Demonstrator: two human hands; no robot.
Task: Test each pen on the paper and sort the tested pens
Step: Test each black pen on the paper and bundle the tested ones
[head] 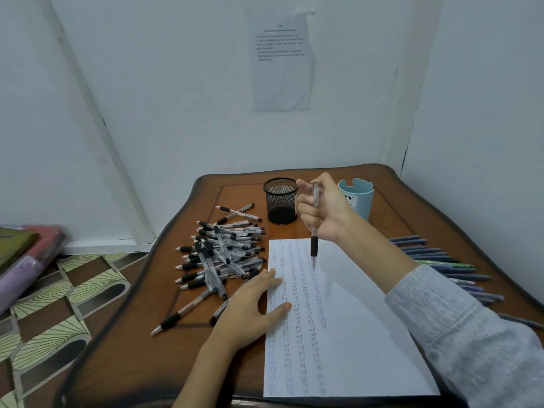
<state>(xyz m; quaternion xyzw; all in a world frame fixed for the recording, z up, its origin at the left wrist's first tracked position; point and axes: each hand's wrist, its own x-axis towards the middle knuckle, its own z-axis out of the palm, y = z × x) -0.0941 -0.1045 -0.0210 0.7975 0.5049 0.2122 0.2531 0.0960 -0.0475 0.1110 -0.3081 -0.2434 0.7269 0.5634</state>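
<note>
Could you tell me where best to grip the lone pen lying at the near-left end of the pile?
Pinch the pen mid-barrel from above, just behind its black grip. It lies flat on the table, its near half clear of other pens.

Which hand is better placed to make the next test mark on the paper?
The right hand: it already grips a clear pen, tip pointing down just above the paper. The left hand lies flat on the sheet's left edge, holding nothing.
</note>
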